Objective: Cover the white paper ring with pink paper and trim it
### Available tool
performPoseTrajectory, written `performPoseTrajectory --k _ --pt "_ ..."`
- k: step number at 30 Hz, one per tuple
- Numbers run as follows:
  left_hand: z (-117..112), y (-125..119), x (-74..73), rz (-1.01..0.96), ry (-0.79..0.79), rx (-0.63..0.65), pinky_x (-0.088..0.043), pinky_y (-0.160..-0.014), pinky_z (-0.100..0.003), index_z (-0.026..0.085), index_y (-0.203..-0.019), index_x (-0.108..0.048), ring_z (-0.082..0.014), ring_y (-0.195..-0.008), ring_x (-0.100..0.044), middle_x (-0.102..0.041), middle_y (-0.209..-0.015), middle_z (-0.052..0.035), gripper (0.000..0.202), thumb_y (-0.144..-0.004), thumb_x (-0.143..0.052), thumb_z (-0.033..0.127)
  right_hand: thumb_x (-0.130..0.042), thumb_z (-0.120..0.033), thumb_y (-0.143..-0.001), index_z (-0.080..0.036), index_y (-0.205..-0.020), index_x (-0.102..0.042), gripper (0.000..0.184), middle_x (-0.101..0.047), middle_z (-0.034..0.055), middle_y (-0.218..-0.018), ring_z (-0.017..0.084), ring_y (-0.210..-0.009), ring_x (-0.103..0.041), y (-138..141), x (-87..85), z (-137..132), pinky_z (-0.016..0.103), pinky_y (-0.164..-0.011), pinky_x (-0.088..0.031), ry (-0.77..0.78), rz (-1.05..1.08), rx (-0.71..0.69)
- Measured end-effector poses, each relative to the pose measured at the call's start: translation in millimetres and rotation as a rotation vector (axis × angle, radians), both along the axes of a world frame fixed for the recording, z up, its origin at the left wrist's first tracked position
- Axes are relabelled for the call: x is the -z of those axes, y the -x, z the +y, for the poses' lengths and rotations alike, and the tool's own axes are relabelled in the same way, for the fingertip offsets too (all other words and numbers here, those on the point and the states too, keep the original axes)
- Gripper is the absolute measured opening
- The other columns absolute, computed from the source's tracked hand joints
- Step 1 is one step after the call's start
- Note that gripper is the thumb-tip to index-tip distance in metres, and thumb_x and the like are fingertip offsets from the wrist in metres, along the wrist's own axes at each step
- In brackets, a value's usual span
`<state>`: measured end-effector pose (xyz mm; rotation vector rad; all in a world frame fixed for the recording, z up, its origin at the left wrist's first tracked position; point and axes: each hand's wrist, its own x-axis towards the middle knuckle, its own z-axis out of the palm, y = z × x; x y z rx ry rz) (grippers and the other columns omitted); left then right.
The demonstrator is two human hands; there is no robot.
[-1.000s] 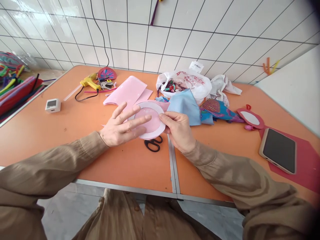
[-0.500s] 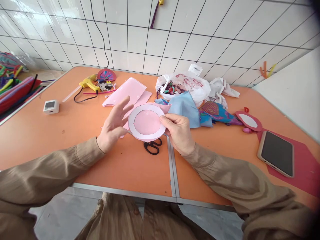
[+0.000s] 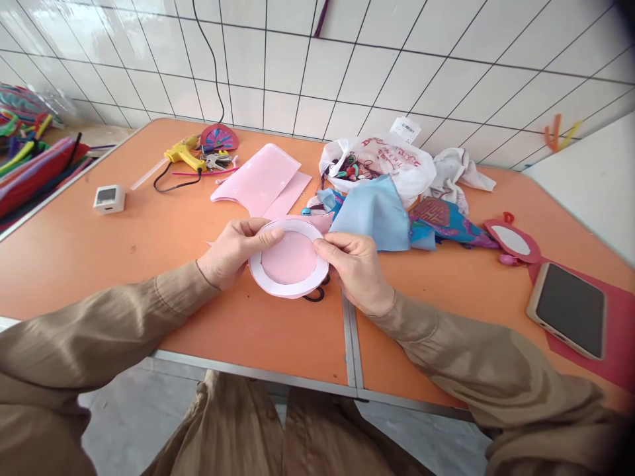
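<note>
A white paper ring with pink cloth (image 3: 289, 259) stretched across its middle is held just above the orange table (image 3: 149, 244). My left hand (image 3: 233, 250) pinches its left rim with thumb on top. My right hand (image 3: 353, 266) grips the right rim, fingers curled. Black scissors (image 3: 317, 295) lie on the table under the ring, mostly hidden by it.
Pink sheets (image 3: 260, 180), blue cloth (image 3: 373, 213) and a white plastic bag (image 3: 381, 165) lie behind the ring. A yellow glue gun (image 3: 182, 155) and a small white box (image 3: 109, 198) sit far left. A phone (image 3: 569, 309) rests on red paper at right.
My left hand lifted off the pink centre, swung open to the left, then came back and took hold of the ring's left rim. The ring sits slightly lower and nearer me.
</note>
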<state>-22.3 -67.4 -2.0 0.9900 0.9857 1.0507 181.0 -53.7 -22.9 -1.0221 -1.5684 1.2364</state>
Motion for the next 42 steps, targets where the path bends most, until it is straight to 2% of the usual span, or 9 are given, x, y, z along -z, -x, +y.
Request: performPoseTrajectory --k 4,8,14,19,25,30,35,42 --pt "-3.0 -1.6 -2.9 0.031 0.033 0.048 -0.045 -0.053 -0.02 0.014 -0.079 -0.076 -0.0115 -0.06 -0.06 -0.071 -0.069 -0.0011 0.031 -0.072 -0.08 0.044 -0.061 -0.038 -0.086 -0.019 -0.052 -0.035 0.047 -0.028 -0.0049 -0.05 0.007 -0.048 -0.026 1.5 -0.3 -2.3 0.026 -0.045 -0.019 0.002 -0.009 -0.023" --pt "-3.0 -2.3 -0.8 0.067 0.039 0.021 -0.042 -0.048 -0.021 0.013 -0.07 -0.073 -0.012 -0.055 -0.057 -0.069 -0.065 -0.0027 0.033 -0.071 -0.08 0.045 -0.061 -0.037 -0.086 -0.019 -0.052 -0.034 0.047 -0.026 -0.005 -0.052 0.007 -0.049 -0.024 1.4 1.6 -2.3 0.026 -0.045 -0.018 -0.021 -0.022 -0.032" --pt "-3.7 -1.1 -0.2 0.097 0.043 0.039 -0.04 -0.048 -0.022 0.013 -0.077 -0.074 -0.013 -0.057 -0.056 -0.067 -0.067 -0.0033 0.035 -0.072 -0.078 0.047 -0.061 -0.037 -0.085 -0.019 -0.054 -0.034 0.045 -0.027 -0.0048 -0.053 0.007 -0.049 -0.025 1.4 3.3 -3.3 0.027 -0.046 -0.019 0.002 -0.016 -0.034" --pt "-4.9 -3.1 -2.3 0.154 0.037 0.005 -0.037 -0.047 -0.024 0.012 -0.067 -0.069 -0.0122 -0.052 -0.052 -0.062 -0.06 -0.0024 0.036 -0.07 -0.077 0.048 -0.061 -0.036 -0.084 -0.019 -0.052 -0.031 0.047 -0.025 -0.0048 -0.052 0.008 -0.05 -0.023 2.5 1.9 -4.5 0.027 -0.046 -0.017 -0.006 -0.027 -0.027" --pt "-4.6 -3.2 -1.6 0.146 0.043 0.005 -0.037 -0.047 -0.023 0.012 -0.068 -0.07 -0.0125 -0.053 -0.053 -0.063 -0.061 -0.0026 0.037 -0.069 -0.078 0.048 -0.061 -0.037 -0.085 -0.019 -0.052 -0.034 0.046 -0.027 -0.0048 -0.051 0.007 -0.048 -0.026 2.3 3.5 -4.3 0.026 -0.044 -0.018 0.016 -0.033 -0.032" --pt "-4.4 -1.7 -0.9 0.121 0.048 0.041 -0.04 -0.048 -0.023 0.012 -0.077 -0.074 -0.0136 -0.057 -0.056 -0.067 -0.066 -0.0035 0.038 -0.067 -0.08 0.049 -0.061 -0.036 -0.085 -0.019 -0.052 -0.033 0.046 -0.026 -0.005 -0.052 0.007 -0.049 -0.025 2.8 3.0 -4.6 0.026 -0.045 -0.018 -0.003 -0.02 -0.049" --pt "-4.9 -1.9 0.2 0.155 0.069 0.025 -0.037 -0.045 -0.023 0.012 -0.068 -0.071 -0.0119 -0.051 -0.053 -0.063 -0.059 -0.0023 0.038 -0.067 -0.08 0.049 -0.061 -0.036 -0.085 -0.019 -0.052 -0.032 0.047 -0.026 -0.0053 -0.05 0.007 -0.048 -0.025 3.2 1.3 -5.5 0.026 -0.044 -0.018 0.003 -0.016 -0.073" --pt "-5.1 -1.8 -0.4 0.151 0.06 0.042 -0.04 -0.049 -0.024 0.011 -0.077 -0.073 -0.0133 -0.057 -0.055 -0.066 -0.066 -0.0032 0.037 -0.068 -0.079 0.047 -0.061 -0.035 -0.085 -0.019 -0.051 -0.033 0.047 -0.027 -0.0055 -0.051 0.007 -0.048 -0.027 2.7 2.7 -4.5 0.026 -0.044 -0.019 0.011 -0.001 -0.098"
